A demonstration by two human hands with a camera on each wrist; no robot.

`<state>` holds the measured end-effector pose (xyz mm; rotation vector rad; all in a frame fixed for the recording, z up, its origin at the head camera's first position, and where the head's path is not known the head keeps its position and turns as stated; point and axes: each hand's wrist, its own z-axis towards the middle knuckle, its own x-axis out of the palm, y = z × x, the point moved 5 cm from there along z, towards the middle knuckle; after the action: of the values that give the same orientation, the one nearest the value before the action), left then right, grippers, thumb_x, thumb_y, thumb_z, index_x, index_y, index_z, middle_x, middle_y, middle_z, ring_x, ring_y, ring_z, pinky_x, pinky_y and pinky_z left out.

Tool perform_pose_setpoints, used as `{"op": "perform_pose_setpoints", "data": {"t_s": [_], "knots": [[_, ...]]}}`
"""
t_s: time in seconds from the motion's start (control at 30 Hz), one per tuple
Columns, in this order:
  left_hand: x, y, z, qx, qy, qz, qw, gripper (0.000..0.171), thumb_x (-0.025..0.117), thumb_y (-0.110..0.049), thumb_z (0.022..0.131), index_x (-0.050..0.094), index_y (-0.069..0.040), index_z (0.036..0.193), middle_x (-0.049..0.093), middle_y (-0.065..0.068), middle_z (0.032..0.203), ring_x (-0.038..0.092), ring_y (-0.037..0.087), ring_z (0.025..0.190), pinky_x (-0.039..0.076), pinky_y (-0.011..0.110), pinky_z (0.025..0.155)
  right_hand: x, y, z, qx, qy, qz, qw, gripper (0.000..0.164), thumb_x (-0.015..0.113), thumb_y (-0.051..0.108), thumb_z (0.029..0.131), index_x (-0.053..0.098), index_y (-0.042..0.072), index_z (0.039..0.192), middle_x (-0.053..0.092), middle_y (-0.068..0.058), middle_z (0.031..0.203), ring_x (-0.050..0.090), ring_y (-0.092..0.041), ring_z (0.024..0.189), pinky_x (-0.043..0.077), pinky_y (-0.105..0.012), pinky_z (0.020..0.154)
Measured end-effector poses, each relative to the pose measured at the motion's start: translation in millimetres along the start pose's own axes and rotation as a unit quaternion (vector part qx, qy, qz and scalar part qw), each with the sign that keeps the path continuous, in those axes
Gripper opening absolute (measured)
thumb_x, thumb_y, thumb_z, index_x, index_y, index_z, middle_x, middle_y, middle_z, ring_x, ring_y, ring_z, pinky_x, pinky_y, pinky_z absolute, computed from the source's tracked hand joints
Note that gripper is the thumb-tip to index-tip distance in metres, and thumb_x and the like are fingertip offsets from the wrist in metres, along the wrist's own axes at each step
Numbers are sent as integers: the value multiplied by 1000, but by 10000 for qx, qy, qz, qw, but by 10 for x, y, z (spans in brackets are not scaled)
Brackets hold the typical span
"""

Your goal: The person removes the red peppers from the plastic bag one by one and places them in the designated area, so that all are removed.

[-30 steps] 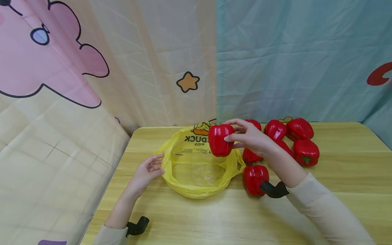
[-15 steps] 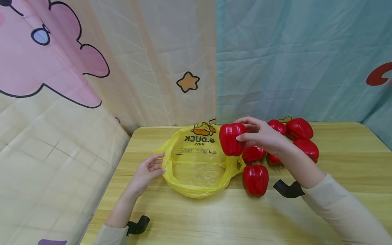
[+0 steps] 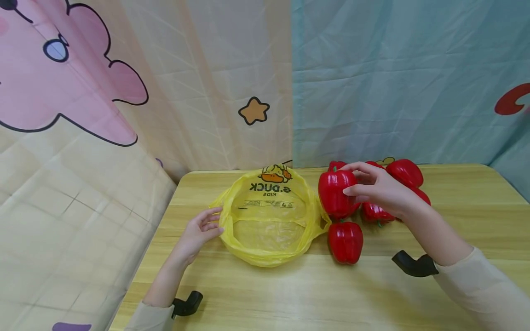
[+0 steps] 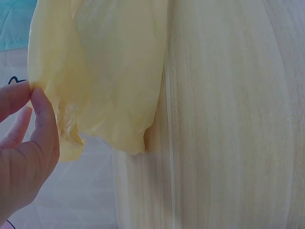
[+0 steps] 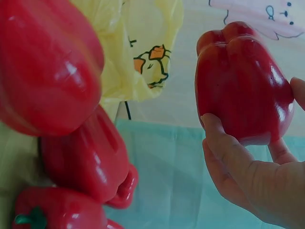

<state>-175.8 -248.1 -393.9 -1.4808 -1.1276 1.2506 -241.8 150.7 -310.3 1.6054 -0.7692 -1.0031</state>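
A yellow plastic bag [image 3: 265,259] with a duck print stands with its mouth spread on the table. My left hand [image 3: 200,235] is at the bag's left rim; the left wrist view shows thumb and finger pinching the bag's edge [image 4: 109,71]. To the right of the mouth, my right hand [image 3: 383,189] holds a red bell pepper [image 3: 332,193] upright, thumb on the near side. In the right wrist view the held pepper [image 5: 243,90] is apart from the others, fingers around its side. Inside the bag, only yellow film shows.
One red pepper [image 3: 345,242] sits at the bag's right front. Several more peppers [image 3: 405,173] cluster behind the right hand, partly hidden by it. The wooden table [image 3: 290,299] ends at a printed curtain [image 3: 352,92] at the back.
My right hand has moved to the right with the red bell pepper, from over the bag's mouth to beside its right rim. The left hand and bag stay put.
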Motion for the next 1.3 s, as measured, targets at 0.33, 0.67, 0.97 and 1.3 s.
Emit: {"op": "perform_pose_setpoints", "data": {"t_s": [0.33,0.67,0.97,1.3], "knots": [[-1,10,5,-18,5,-24,10000,56,61,6,84,41,0,136,48,21,123,56,14,92,51,24,79,-207,-209,-199,47,-142,41,9999,44,67,11,84,47,19,121,47,-11,118,54,-21,101,54,-41,77],[-8,9,-4,-34,-32,9,10000,55,62,5,85,42,0,136,48,22,124,55,14,93,50,22,78,-351,-429,-404,3,28,35,10000,39,62,6,86,50,24,118,52,-1,113,56,-15,98,55,-39,74],[-15,11,-28,-45,-37,35,10000,55,61,4,86,40,0,137,47,21,124,55,14,93,50,25,80,-377,-670,-550,93,371,169,9991,38,59,6,88,50,24,120,56,1,112,56,-16,99,54,-41,75],[-21,24,-28,-21,-68,18,10000,56,62,4,85,41,-1,137,47,20,123,55,14,94,50,24,80,-396,-842,-667,150,468,165,9987,38,58,8,88,49,24,122,55,1,113,55,-15,100,54,-44,76]]}}
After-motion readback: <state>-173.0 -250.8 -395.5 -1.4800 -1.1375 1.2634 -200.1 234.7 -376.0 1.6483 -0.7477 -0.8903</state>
